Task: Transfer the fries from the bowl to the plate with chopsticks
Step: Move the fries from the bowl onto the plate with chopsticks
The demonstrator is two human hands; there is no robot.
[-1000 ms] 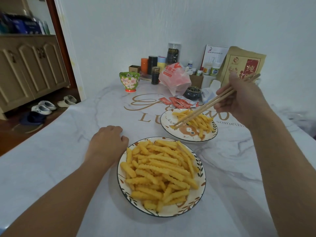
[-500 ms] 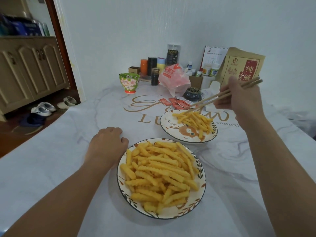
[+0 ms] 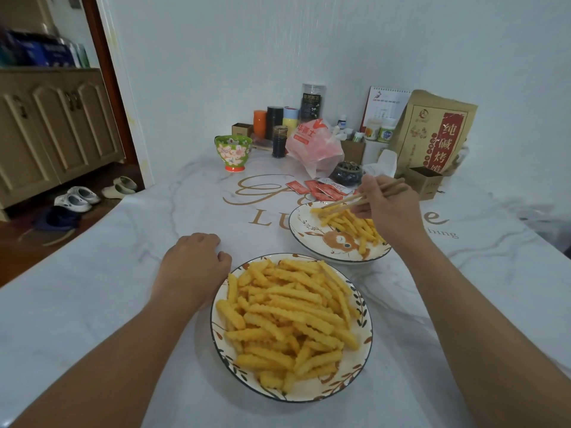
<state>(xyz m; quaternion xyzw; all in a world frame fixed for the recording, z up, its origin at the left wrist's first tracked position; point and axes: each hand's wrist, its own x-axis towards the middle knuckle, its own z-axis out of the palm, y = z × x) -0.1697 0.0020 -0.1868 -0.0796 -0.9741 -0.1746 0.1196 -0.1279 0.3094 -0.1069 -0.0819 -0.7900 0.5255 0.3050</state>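
With the right hand pinching the chopsticks over the plate beyond the heaped bowl, tips should part gently so fries settle inside its rim.

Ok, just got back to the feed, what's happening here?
A person is moving fries with chopsticks. The right hand holds them, tips down among the few fries on the far plate. The near bowl is piled high. The left hand rests on the table beside the bowl.
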